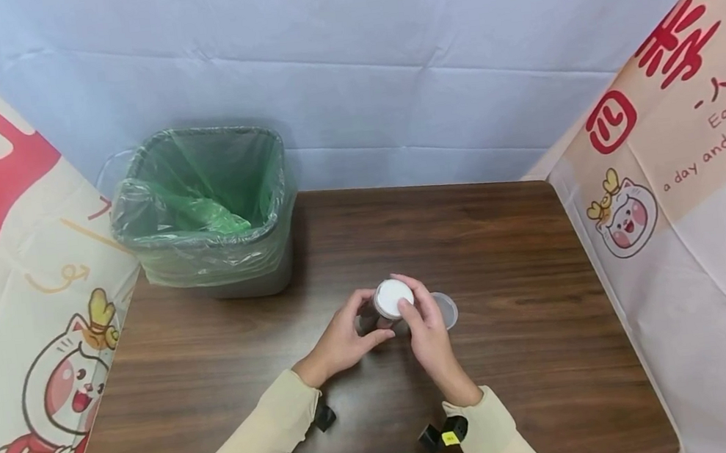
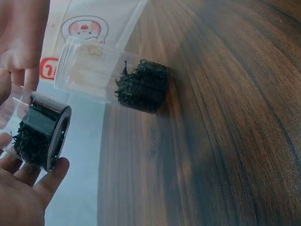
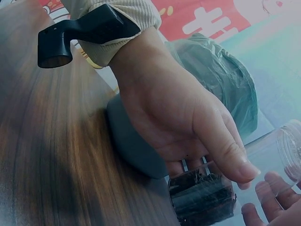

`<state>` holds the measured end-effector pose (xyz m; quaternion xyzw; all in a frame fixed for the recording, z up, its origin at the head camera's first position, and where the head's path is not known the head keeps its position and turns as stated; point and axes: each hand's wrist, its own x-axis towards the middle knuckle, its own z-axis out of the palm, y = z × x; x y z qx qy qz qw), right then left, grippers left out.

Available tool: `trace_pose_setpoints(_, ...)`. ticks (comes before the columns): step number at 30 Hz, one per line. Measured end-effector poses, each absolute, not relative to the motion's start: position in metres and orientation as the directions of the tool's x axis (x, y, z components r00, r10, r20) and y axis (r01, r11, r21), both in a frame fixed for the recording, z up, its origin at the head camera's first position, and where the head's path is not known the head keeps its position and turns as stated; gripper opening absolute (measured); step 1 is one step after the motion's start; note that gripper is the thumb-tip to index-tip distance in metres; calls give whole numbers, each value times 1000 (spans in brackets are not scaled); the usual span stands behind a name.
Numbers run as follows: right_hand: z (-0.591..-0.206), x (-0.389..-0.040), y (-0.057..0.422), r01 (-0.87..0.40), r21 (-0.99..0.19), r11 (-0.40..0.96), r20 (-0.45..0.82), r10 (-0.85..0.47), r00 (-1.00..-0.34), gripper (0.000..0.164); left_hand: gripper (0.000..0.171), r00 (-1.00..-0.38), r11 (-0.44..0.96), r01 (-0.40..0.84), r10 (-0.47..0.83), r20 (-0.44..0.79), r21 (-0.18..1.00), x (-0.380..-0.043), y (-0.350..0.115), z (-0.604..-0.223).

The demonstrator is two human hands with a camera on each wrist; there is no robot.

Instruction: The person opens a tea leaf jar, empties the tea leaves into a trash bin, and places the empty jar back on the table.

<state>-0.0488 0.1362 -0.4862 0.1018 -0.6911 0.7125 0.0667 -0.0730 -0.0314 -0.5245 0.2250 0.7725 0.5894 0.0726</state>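
Ahead of the body, the left hand (image 1: 342, 339) grips the side of a clear plastic jar (image 3: 202, 197) that holds dark, dry shreds like tea leaves. A white screw lid (image 1: 392, 297) is at its top, with the right hand (image 1: 428, 330) gripping round the lid, thumb on it. The jar is lifted off the table, its base showing in the left wrist view. Just right of the right hand stands a second clear jar (image 2: 101, 77), with similar dark shreds at its bottom; the right hand partly covers it in the head view.
A grey bin (image 1: 256, 282) lined with a green plastic bag (image 1: 207, 261) stands at the table's back left. The brown wooden table (image 1: 536, 356) meets a pale cloth wall (image 1: 353, 72) behind and printed cloths at both sides.
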Motion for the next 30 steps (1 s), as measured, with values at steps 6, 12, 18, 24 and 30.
trace_pose_setpoints(6,-484,-48,136,-215,-976,-34,217,-51,-975,40,55,-883,196,274,439,166,942,-66,-34,-495)
trace_pose_setpoints(12,-487,-47,136,-228,-968,-107,234,-51,-971,63,59,-891,185,259,425,161,948,-70,-32,-512)
trace_pose_setpoints(18,-487,-47,134,-217,-972,-92,220,-25,-975,63,59,-892,172,266,417,175,948,-72,-32,-526)
trace_pose_setpoints(24,-488,-46,135,-207,-977,-60,209,-27,-978,57,58,-890,184,283,416,186,941,-72,-34,-527)
trace_pose_setpoints(30,-487,-45,136,-201,-979,-41,202,-48,-978,55,59,-888,194,293,418,191,936,-72,-34,-527)
